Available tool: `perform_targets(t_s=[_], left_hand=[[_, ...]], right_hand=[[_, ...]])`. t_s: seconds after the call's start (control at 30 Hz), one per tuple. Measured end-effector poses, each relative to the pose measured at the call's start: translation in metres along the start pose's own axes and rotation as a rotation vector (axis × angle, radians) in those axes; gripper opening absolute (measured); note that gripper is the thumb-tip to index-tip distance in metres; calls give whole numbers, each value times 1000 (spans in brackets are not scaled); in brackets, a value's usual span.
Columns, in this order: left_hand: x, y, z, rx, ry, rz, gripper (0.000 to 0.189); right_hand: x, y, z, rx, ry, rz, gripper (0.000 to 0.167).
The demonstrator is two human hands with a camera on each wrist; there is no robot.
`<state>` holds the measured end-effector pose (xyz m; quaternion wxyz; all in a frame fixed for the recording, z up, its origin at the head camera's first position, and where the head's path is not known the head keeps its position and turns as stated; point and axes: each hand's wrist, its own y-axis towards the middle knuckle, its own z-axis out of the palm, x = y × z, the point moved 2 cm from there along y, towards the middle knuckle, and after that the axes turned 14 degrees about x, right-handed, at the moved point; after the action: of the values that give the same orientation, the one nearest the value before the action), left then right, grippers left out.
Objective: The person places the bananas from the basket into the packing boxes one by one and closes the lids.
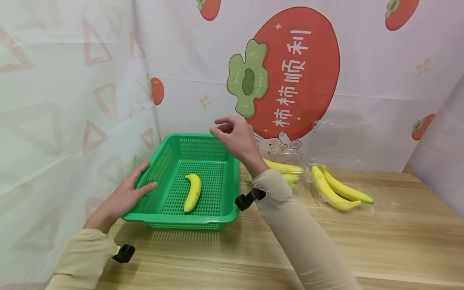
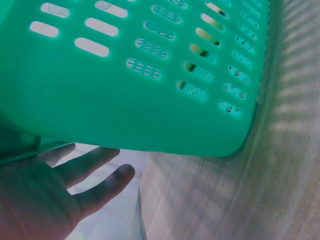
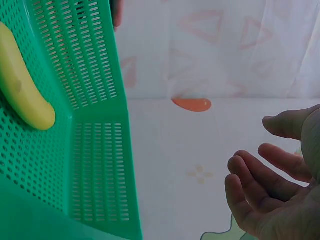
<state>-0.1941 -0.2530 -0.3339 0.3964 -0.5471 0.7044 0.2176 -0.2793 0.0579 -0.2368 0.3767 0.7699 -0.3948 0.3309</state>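
Observation:
A green perforated plastic basket point(image 1: 232, 189) stands on the left of the table, and one yellow banana point(image 1: 193, 193) lies on its bottom. At the basket's left rim is my left hand point(image 1: 125, 197), its thumb over the inner side and its other fingers outside. Those fingers look straight and spread in the left wrist view, along the basket's wall point(image 2: 125, 110). My right hand point(image 1: 235, 135) is raised above the basket's far right corner, fingers loosely bent and holding nothing. The right wrist view shows this hand point(image 3: 275, 185) apart from the basket.
Right of the basket, a clear plastic box point(image 1: 295, 171) with bananas is partly hidden by my right arm. Farther right, two bananas point(image 1: 335, 189) lie in another clear box with its lid point(image 1: 337, 143) raised. Patterned cloth walls point(image 1: 188, 48) close off the back and sides.

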Motion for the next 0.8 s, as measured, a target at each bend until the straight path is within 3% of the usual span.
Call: perform_targets(t_s=[0.8], left_hand=[[-1, -1, 2, 5, -11, -4, 89]], right_hand=[[-1, 24, 38, 41, 2, 11, 28]])
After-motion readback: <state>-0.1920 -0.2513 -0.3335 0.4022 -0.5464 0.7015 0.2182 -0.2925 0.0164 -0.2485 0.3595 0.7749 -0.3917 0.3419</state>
